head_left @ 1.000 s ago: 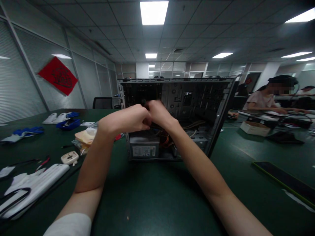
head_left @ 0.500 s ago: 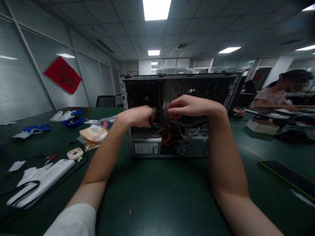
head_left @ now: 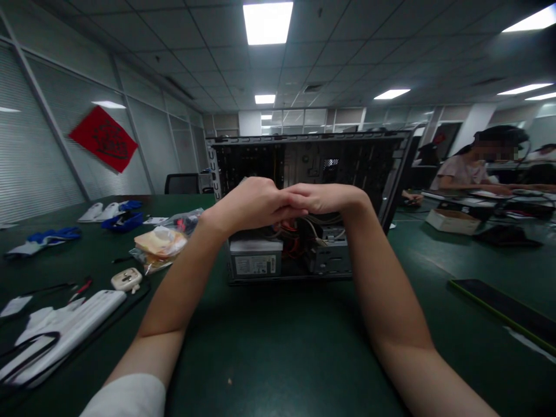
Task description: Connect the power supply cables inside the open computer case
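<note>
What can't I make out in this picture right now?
All in the head view:
- Whether the fingers hold anything: the left hand and right hand overlap and hide it.
- Where the orange cables lead at the top: hidden behind the hands.
- The print on the label of the metal box: too small and blurred.
- The far end of the dark, green-edged slab: cut off by the right edge.

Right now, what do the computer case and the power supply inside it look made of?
The computer case looks like dark, maybe painted metal: its thin rim has punched slots. The power supply seems dull grey metal, with flat sides and crisp edges.
</note>
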`<state>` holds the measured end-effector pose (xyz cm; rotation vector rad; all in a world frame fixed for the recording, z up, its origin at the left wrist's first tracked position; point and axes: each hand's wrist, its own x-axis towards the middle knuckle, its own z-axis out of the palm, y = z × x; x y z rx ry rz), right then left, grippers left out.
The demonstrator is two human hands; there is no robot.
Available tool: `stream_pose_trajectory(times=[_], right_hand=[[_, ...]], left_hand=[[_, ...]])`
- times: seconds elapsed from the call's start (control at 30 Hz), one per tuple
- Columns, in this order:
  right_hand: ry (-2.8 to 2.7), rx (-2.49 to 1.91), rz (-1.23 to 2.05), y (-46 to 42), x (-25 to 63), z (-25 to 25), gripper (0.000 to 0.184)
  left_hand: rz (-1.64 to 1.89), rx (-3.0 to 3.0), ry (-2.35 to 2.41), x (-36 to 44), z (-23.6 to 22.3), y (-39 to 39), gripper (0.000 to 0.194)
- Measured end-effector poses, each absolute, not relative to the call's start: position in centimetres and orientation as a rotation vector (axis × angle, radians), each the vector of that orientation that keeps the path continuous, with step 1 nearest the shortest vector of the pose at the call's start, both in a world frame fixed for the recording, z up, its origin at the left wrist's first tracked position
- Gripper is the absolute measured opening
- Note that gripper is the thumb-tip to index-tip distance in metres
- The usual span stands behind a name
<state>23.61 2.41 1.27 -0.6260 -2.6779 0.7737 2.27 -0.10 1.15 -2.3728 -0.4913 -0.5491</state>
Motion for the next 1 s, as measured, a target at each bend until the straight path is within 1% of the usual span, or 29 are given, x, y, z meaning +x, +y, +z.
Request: stream_pose_trajectory(times=[0.07, 0.13, 0.17, 0.23, 0.33, 0.37, 0.43, 0.53, 0.57, 0.6, 0.67, 0.7, 0.73, 0.77, 0.87, 1.0], right_hand=[[-2.722, -0.593, 0.839, 2.7, 23.5, 1.0, 0.094], [-2.762, -0.539, 0.84, 2.9, 23.6, 0.9, 0.099], [-2.787, -0.514, 0.838, 2.8, 23.6, 1.0, 0.097], [-2.845, -0.472, 0.883, 2.5, 23.7, 1.1, 0.086], [-2.921, -0.493, 0.975, 1.9, 23.7, 1.4, 0.067], [-2.927, -0.505, 0.977, 1.7, 23.6, 1.5, 0.063], [-2.922, -0.496, 0.956, 1.4, 23.3, 1.5, 0.059], [-2.902, -0.449, 0.973, 1.2, 22.9, 1.4, 0.056], [-2.898, -0.456, 0.964, 1.1, 22.9, 1.4, 0.057], [-2.896, -0.464, 0.944, 1.1, 22.9, 1.5, 0.057], [-2.901, -0.463, 0.884, 0.9, 23.3, 1.7, 0.057], [-2.903, -0.454, 0.856, 0.8, 23.6, 1.8, 0.057], [-2.898, -0.446, 0.838, 0.8, 23.9, 1.9, 0.056], [-2.886, -0.441, 0.827, 0.9, 24.1, 1.9, 0.056], [-2.831, -0.408, 0.857, 1.3, 24.5, 1.7, 0.054], [-2.815, -0.36, 0.997, 1.5, 24.1, 1.2, 0.054]], left_hand=[[-0.571, -2.43, -0.503, 1.7, 1.6, -0.3, 0.032], [-0.588, -2.589, -0.496, 1.1, 2.2, -0.6, 0.038], [-0.596, -2.693, -0.479, 0.9, 2.4, -0.8, 0.041], [-0.618, -2.876, -0.431, 0.3, 2.9, -1.1, 0.043], [-0.691, -3.042, -0.362, -0.5, 3.3, -1.1, 0.028], [-0.716, -3.1, -0.332, -0.8, 3.3, -1.0, 0.026], [-0.786, -3.209, -0.26, -1.1, 3.4, -0.8, 0.034], [-0.88, -3.312, -0.168, -1.3, 3.3, -0.3, 0.04], [-0.88, -3.351, -0.141, -1.3, 3.2, -0.1, 0.047], [-0.86, -3.401, -0.108, -1.3, 3.2, 0.0, 0.058], [-0.785, -3.502, -0.044, -1.3, 3.0, 0.2, 0.089], [-0.761, -3.533, -0.029, -1.2, 2.9, 0.2, 0.1], [-0.76, -3.543, -0.045, -1.1, 2.8, 0.1, 0.105], [-0.78, -3.537, -0.088, -0.9, 2.7, 0.0, 0.104], [-0.867, -3.494, -0.226, -0.1, 2.4, -0.3, 0.084], [-0.83, -3.592, -0.216, 1.0, 2.1, -0.2, 0.069]])
